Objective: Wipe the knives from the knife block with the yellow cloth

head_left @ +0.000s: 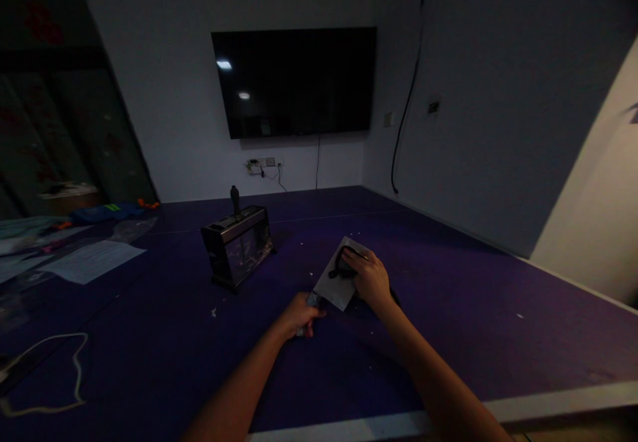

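My left hand (304, 316) is closed around the grey patterned handle of what looks like a cleaver (333, 289). Its broad, pale blade points away from me, tilted above the purple tabletop. Against the blade's upper face, my right hand (369, 276) presses a black cloth (343, 262) with bent fingers. Part of the cloth hangs behind that hand, and the blade's far right side is covered. To the left of both hands stands a black knife block (234, 246) with a clear side panel. A black-handled tool (235, 199) sticks up from its top.
Paper sheets (94, 260), clear plastic and blue fabric (102, 213) lie at the left. A pale cable (77, 362) curls at the near left. Small white scraps dot the purple table (463, 322). A television (299, 83) hangs on the far wall.
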`<state>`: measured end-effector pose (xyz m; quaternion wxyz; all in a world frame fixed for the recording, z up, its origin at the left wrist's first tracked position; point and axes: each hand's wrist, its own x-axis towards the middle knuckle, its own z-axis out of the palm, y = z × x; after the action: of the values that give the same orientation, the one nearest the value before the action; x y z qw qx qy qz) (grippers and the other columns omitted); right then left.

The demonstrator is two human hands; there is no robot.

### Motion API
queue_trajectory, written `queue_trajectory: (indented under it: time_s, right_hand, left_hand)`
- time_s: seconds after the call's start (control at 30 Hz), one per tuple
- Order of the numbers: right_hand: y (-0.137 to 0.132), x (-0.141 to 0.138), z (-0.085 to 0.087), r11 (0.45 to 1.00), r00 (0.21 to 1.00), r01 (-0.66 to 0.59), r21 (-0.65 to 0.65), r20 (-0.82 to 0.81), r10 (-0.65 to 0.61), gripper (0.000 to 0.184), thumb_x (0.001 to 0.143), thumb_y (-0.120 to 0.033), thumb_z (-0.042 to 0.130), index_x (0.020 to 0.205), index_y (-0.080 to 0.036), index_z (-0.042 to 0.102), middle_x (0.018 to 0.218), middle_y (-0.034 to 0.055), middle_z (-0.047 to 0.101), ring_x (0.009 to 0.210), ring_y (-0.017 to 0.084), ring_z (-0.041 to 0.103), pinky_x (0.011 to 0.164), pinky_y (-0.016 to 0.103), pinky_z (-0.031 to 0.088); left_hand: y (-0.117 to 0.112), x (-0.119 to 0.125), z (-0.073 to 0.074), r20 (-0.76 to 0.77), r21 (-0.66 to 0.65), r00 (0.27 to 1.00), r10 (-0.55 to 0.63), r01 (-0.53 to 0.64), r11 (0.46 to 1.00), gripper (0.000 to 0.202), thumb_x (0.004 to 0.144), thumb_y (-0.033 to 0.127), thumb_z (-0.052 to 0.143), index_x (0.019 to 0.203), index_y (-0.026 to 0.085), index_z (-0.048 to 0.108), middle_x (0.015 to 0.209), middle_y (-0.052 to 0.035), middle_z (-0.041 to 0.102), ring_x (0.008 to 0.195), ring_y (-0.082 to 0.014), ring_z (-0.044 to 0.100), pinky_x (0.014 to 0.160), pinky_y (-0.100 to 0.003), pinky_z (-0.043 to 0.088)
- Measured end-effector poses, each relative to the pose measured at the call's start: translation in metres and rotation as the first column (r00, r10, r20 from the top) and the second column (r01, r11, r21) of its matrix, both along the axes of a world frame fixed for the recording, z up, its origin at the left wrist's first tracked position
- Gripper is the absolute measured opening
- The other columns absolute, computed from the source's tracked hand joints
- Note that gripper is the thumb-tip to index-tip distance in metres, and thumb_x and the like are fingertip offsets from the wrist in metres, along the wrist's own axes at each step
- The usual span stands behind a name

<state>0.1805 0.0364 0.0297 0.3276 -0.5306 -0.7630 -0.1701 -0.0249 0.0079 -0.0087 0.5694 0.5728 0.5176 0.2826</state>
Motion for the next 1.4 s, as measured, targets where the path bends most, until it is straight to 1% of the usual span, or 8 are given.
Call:
queue_trajectory:
  time_s: [0.13, 0.27, 0.47, 0.6, 0.77, 1.03, 1.2, 1.4]
  right_hand:
    - [0.001, 0.009, 0.002, 0.997, 0.995, 0.076, 0.022, -0.059, -0.075, 0.061, 0.062, 0.003, 0.041, 0.113, -0.024, 0.063, 0.123, -0.0037, 0.058, 0.099, 0.023, 0.047, 0.081, 0.035, 0.043]
    - [0.001, 0.014, 0.003, 0.992, 0.990, 0.122, 0.037, -0.083, -0.118, 0.061, 0.062, 0.002, 0.041, 0.114, -0.022, 0.063, 0.122, -0.0041, 0.059, 0.098, 0.023, 0.046, 0.081, 0.034, 0.042]
    - [0.001, 0.015, 0.002, 0.993, 0.993, 0.110, 0.037, -0.054, -0.108, 0.061, 0.063, 0.002, 0.041, 0.116, -0.023, 0.062, 0.124, -0.0044, 0.058, 0.099, 0.023, 0.046, 0.081, 0.035, 0.042]
    - [0.002, 0.012, 0.002, 0.999, 0.999, 0.047, -0.004, 0.008, -0.047, 0.062, 0.063, 0.002, 0.042, 0.115, -0.026, 0.062, 0.125, -0.0053, 0.057, 0.100, 0.023, 0.047, 0.083, 0.034, 0.042]
    - [-0.001, -0.003, 0.000, 0.996, 0.994, -0.045, -0.082, 0.099, 0.054, 0.062, 0.065, 0.001, 0.042, 0.117, -0.030, 0.060, 0.127, -0.0069, 0.054, 0.103, 0.023, 0.047, 0.084, 0.036, 0.040]
    - [-0.013, -0.030, -0.001, 0.953, 0.951, -0.208, -0.221, 0.183, 0.250, 0.058, 0.070, -0.001, 0.042, 0.119, -0.028, 0.058, 0.128, -0.0040, 0.054, 0.100, 0.022, 0.050, 0.082, 0.034, 0.040]
    - [-0.018, -0.039, -0.002, 0.923, 0.915, -0.307, -0.234, 0.193, 0.353, 0.056, 0.071, -0.001, 0.041, 0.118, -0.026, 0.060, 0.125, -0.0032, 0.057, 0.100, 0.022, 0.049, 0.081, 0.033, 0.040]
    - [-0.023, -0.044, 0.000, 0.887, 0.885, -0.394, -0.239, 0.161, 0.437, 0.051, 0.070, -0.002, 0.042, 0.107, -0.027, 0.066, 0.121, -0.0030, 0.060, 0.097, 0.021, 0.050, 0.079, 0.032, 0.041]
  left_hand:
    - [0.001, 0.000, -0.001, -0.015, -0.011, 1.000, -0.016, 0.016, 1.000, 0.018, 0.068, 0.019, 0.062, 0.079, 0.017, 0.048, 0.036, 0.0099, 0.042, 0.028, -0.0089, 0.043, 0.034, -0.016, 0.033]
    - [0.000, 0.001, -0.002, -0.022, 0.000, 0.999, -0.033, 0.033, 0.999, 0.014, 0.069, 0.016, 0.059, 0.078, 0.016, 0.048, 0.035, 0.0082, 0.044, 0.027, -0.0096, 0.043, 0.033, -0.016, 0.032]
    - [0.000, 0.001, -0.002, -0.050, 0.028, 0.999, -0.019, 0.020, 0.999, 0.011, 0.070, 0.017, 0.058, 0.076, 0.015, 0.049, 0.035, 0.0074, 0.044, 0.028, -0.0093, 0.044, 0.034, -0.015, 0.030]
    - [0.000, 0.003, -0.001, -0.078, 0.038, 0.997, -0.004, 0.007, 0.999, 0.010, 0.070, 0.015, 0.057, 0.078, 0.015, 0.050, 0.034, 0.0081, 0.043, 0.027, -0.0094, 0.044, 0.034, -0.015, 0.030]
    - [0.000, 0.004, -0.002, -0.037, 0.030, 0.998, 0.043, -0.042, 0.999, 0.011, 0.070, 0.016, 0.057, 0.078, 0.016, 0.049, 0.034, 0.0088, 0.041, 0.026, -0.0099, 0.043, 0.033, -0.016, 0.030]
    - [-0.001, 0.004, -0.002, 0.074, 0.018, 0.993, 0.097, -0.098, 0.995, 0.011, 0.066, 0.018, 0.057, 0.074, 0.016, 0.049, 0.034, 0.0068, 0.045, 0.026, -0.0093, 0.040, 0.033, -0.017, 0.029]
    - [-0.001, 0.003, -0.002, 0.128, 0.021, 0.985, 0.112, -0.116, 0.993, 0.017, 0.064, 0.025, 0.060, 0.074, 0.015, 0.052, 0.034, 0.0066, 0.045, 0.026, -0.0091, 0.040, 0.033, -0.017, 0.029]
    - [-0.001, 0.004, -0.002, 0.116, 0.015, 0.986, 0.117, -0.119, 0.993, 0.017, 0.062, 0.027, 0.060, 0.071, 0.015, 0.052, 0.034, 0.0059, 0.044, 0.028, -0.0096, 0.042, 0.033, -0.018, 0.030]
